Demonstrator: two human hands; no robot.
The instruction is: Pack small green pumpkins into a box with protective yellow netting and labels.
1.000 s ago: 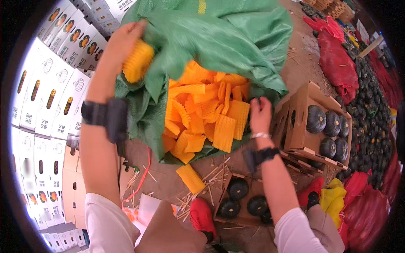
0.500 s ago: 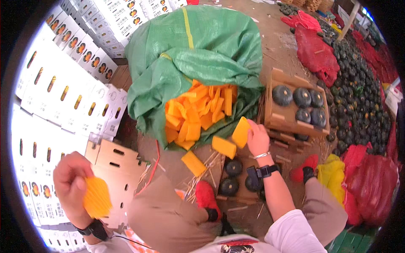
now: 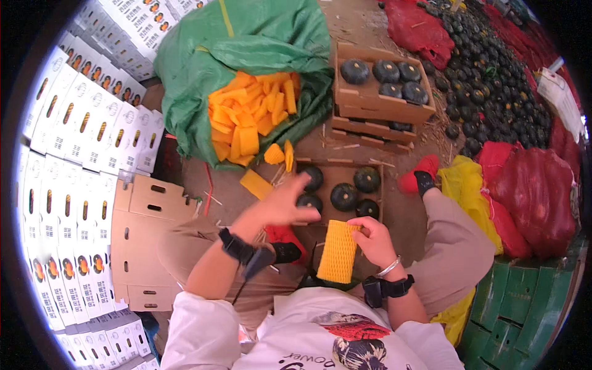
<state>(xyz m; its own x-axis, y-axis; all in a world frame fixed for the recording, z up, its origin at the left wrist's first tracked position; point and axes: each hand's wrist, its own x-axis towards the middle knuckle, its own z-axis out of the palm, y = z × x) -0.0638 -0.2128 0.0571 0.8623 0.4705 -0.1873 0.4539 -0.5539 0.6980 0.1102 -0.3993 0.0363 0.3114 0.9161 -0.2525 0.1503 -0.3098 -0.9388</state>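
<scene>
My right hand [image 3: 374, 243] pinches a yellow foam net sleeve [image 3: 337, 251] by its upper corner, over my lap. The sleeve hangs flattened and slightly tilted. My left hand [image 3: 285, 206] reaches over the left side of a low cardboard box [image 3: 380, 191], fingers spread, with nothing seen in it. Several dark green pumpkins [image 3: 344, 197] sit in that box; the left hand partly covers those nearest it. Beyond the hand, a loose sleeve [image 3: 256, 184] lies on the floor. A green woven sack [image 3: 271, 32] stands with its mouth toward me, full of yellow sleeves [image 3: 248, 140].
Stacked cardboard boxes [image 3: 382, 102] with pumpkins stand at the far right of the sack. White printed cartons [image 3: 68, 126] wall the left side, beside a flattened brown carton [image 3: 151, 237]. A large pumpkin heap [image 3: 487, 92], red mesh sacks [image 3: 530, 185] and green crates [image 3: 505, 302] occupy the right.
My left hand has swung from the far left toward the pumpkin box, and the sleeve it held is gone from it. My right hand has drawn back from the sack to my lap with a sleeve.
</scene>
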